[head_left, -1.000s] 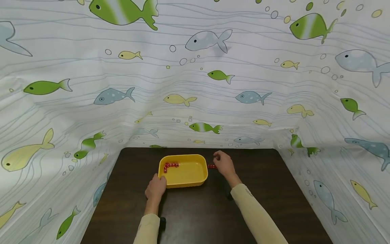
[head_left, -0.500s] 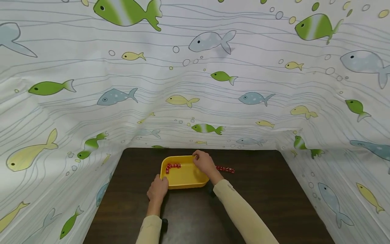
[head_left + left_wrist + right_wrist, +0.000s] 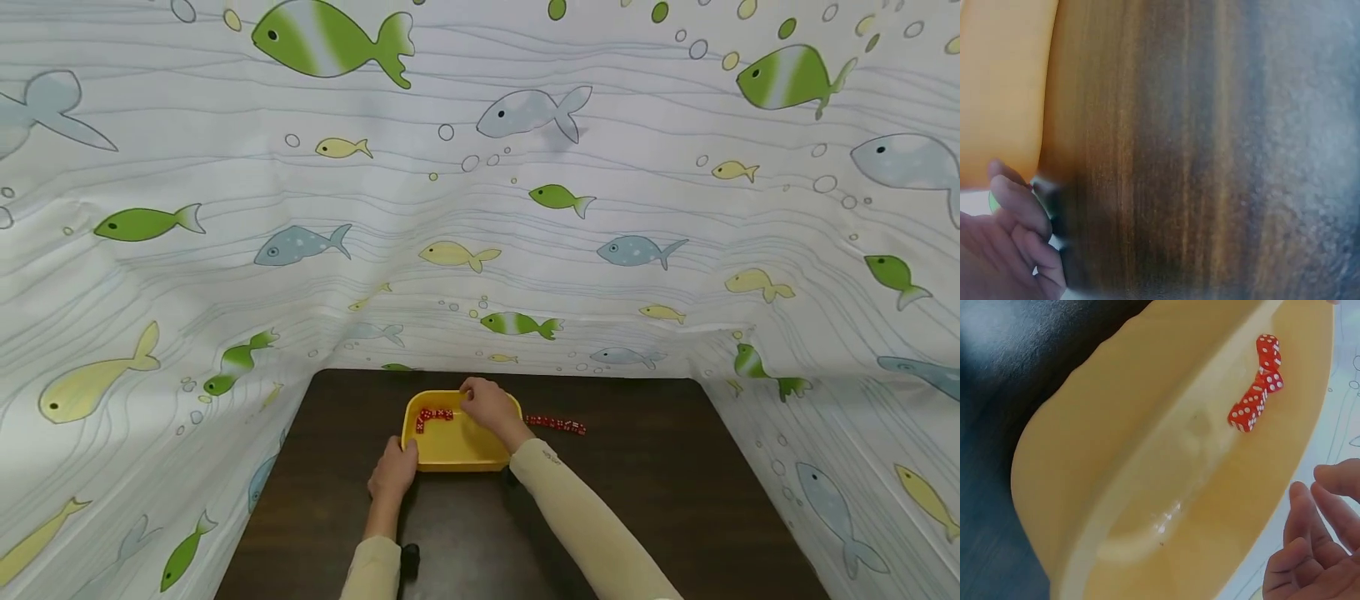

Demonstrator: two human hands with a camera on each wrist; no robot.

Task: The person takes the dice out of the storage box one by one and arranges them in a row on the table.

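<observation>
My left hand [image 3: 392, 469] grips the left end of a yellow plastic tray [image 3: 457, 468] by its rim. In the left wrist view its curled fingers [image 3: 1021, 203] are at the tray's corner. Inside, several red dice [image 3: 435, 414] with white pips form an L-shaped line along the far left wall. My right hand [image 3: 491, 408] hangs over the tray's right half, fingers bent. The right wrist view shows its thumb and fingertips [image 3: 1298, 489] close together, apart from the tray dice [image 3: 1254, 400]. No die is visible between those fingertips; one could be hidden behind them.
A row of several red dice [image 3: 557, 424] lies on the dark wooden table [image 3: 637, 500], just right of the tray. White cloth [image 3: 480, 283] printed with fish rises behind the table and along both sides.
My right hand has moved left, from above the row of dice on the table to over the tray. My left hand stays at the tray's rim. The view has shifted slightly.
</observation>
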